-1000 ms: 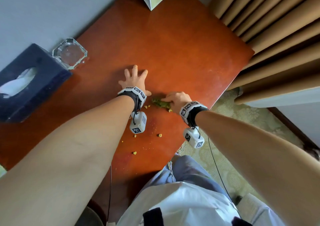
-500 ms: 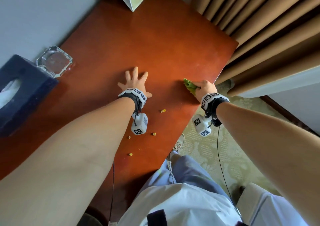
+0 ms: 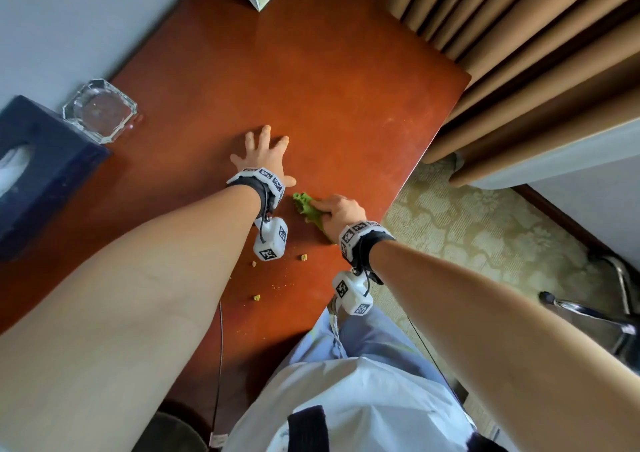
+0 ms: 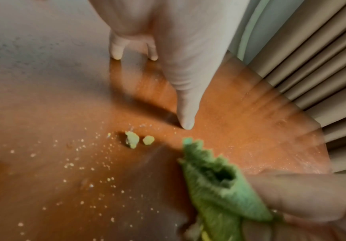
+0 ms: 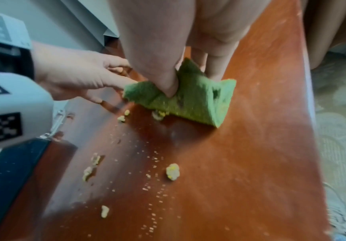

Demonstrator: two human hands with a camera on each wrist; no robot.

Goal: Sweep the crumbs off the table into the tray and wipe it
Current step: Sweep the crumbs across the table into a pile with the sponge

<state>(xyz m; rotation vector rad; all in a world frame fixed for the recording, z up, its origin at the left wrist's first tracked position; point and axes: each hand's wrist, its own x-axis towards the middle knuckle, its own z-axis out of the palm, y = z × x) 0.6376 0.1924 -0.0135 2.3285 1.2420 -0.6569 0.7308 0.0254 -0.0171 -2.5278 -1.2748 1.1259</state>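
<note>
Green cloth (image 3: 309,209) is pinched by right hand (image 3: 341,211); left hand (image 3: 263,155) lies flat, holding nothing; crumbs (image 3: 304,257) risk being flicked off the near table (image 3: 311,88) edge

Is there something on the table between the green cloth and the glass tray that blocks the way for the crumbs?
Yes. The left hand lies flat on the table, between the green cloth under the right hand and the glass tray at the far left. The largest crumbs lie nearer the person.
</note>
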